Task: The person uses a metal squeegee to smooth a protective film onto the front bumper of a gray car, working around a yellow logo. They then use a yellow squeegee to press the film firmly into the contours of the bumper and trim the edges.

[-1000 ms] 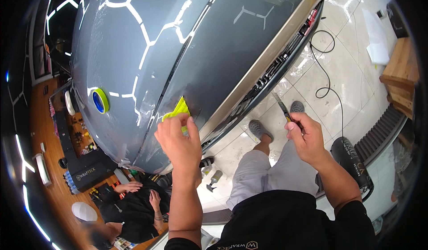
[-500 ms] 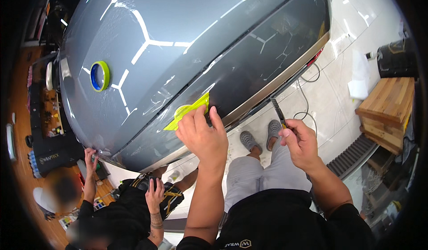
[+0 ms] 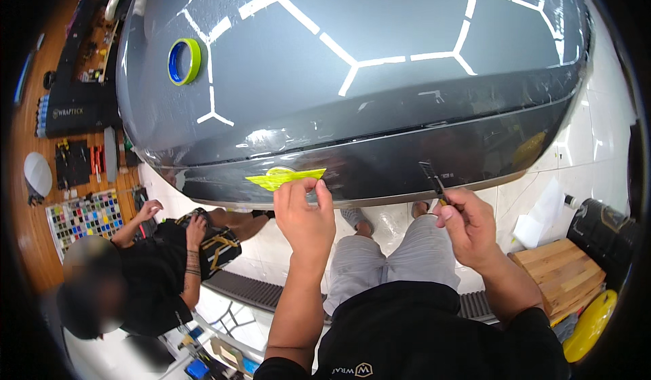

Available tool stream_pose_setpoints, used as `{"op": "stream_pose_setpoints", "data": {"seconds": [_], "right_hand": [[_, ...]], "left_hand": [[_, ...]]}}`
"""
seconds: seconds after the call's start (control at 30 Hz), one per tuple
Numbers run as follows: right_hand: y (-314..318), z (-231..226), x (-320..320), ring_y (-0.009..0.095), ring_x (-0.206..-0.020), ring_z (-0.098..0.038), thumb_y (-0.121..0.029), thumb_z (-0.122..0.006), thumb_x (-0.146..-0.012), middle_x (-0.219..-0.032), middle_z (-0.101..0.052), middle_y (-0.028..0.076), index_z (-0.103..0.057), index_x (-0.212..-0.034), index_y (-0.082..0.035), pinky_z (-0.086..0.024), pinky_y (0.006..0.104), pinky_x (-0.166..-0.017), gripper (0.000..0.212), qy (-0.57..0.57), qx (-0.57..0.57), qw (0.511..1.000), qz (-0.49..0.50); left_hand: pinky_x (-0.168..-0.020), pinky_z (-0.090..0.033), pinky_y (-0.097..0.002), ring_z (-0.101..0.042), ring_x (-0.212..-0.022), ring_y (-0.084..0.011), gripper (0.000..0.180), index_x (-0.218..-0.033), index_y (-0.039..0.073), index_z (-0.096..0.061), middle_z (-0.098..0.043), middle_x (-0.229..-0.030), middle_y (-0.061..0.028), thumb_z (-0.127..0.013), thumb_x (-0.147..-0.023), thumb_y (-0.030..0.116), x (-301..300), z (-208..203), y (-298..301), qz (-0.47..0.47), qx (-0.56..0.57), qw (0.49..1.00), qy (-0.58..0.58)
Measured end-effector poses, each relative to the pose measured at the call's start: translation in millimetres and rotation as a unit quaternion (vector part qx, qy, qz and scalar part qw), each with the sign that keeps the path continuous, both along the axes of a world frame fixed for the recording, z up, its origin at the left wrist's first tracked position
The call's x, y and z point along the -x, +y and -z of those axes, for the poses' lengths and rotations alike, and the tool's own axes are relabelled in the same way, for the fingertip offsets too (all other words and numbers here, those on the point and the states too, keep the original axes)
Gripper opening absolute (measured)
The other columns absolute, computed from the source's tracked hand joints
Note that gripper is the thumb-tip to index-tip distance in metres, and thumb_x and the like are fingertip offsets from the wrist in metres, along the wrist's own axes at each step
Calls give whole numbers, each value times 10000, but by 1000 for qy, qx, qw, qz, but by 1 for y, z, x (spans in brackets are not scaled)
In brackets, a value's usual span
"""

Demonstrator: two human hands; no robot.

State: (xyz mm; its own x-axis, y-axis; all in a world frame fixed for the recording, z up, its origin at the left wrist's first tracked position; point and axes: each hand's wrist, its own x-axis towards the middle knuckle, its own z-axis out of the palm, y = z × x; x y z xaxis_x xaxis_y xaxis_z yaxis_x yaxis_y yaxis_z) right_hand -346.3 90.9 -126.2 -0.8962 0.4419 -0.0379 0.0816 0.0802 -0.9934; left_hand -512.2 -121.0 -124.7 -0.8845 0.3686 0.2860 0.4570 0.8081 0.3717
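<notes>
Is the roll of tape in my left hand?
No, your left hand holds a flat yellow tool, while the roll of tape lies on the grey car panel.

Two hands of wearer: one left hand (image 3: 303,210), one right hand (image 3: 466,225); one squeegee (image 3: 288,178); one knife (image 3: 432,178); one car (image 3: 298,68); one tape roll (image 3: 196,61); two shoes (image 3: 351,216) on wearer; one co-worker (image 3: 146,288), two co-worker's hands (image 3: 196,232) visible; one wooden box (image 3: 563,278); one yellow oval (image 3: 593,329) at right; one white dome (image 3: 38,176); one swatch board (image 3: 85,225), swatches too small to count
</notes>
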Motion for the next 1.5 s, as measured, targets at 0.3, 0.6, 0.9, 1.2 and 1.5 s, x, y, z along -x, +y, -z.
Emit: {"op": "stream_pose_setpoints", "data": {"seconds": [0.3, 0.6, 0.9, 1.2, 1.5], "right_hand": [[26, 2, 18, 120, -754, -624, -44, -522, -1035, -964, -642, 117, -561, -1212, 55, -537, 255, -684, 207, 1, 40, 991, -128], [15, 2, 40, 179, -684, -647, -23, -594, -984, -892, -672, 136, -629, -1104, 54, -513, 284, -621, 147, 18, 50, 991, -123], [8, 14, 43, 159, -680, -640, -26, -582, -993, -886, -673, 128, -626, -1135, 60, -512, 280, -616, 172, 30, 65, 991, -109], [8, 20, 44, 158, -669, -639, -15, -588, -984, -885, -672, 125, -631, -1133, 56, -508, 274, -616, 170, 34, 59, 992, -110], [16, 21, 44, 126, -742, -631, -43, -532, -1030, -940, -647, 120, -581, -1185, 77, -528, 252, -673, 202, 21, 64, 986, -155]], "left_hand": [[-727, -463, -422, -551, -762, -309, 127, -798, 33, -568, -598, -816, -94, -666, -733, -14, 1, 1, 17, -9, -24, 1000, -1], [-750, -487, -386, -606, -785, -285, 124, -855, 30, -583, -636, -839, -100, -657, -775, -28, -6, 2, 21, -17, -29, 999, 9], [-754, -491, -344, -595, -785, -178, 387, -1166, -10, -605, -621, -854, -69, -655, -784, -50, -10, 8, 28, -74, -87, 993, -3], [-701, -474, -336, -539, -727, -220, 401, -1076, -24, -607, -572, -867, -101, -593, -684, -108, -1, 21, 27, -18, -29, 994, 102], [-699, -487, -351, -573, -723, -241, 286, -982, -14, -583, -593, -871, -122, -588, -711, -104, 2, 20, 21, -14, -45, 995, 89]]}}
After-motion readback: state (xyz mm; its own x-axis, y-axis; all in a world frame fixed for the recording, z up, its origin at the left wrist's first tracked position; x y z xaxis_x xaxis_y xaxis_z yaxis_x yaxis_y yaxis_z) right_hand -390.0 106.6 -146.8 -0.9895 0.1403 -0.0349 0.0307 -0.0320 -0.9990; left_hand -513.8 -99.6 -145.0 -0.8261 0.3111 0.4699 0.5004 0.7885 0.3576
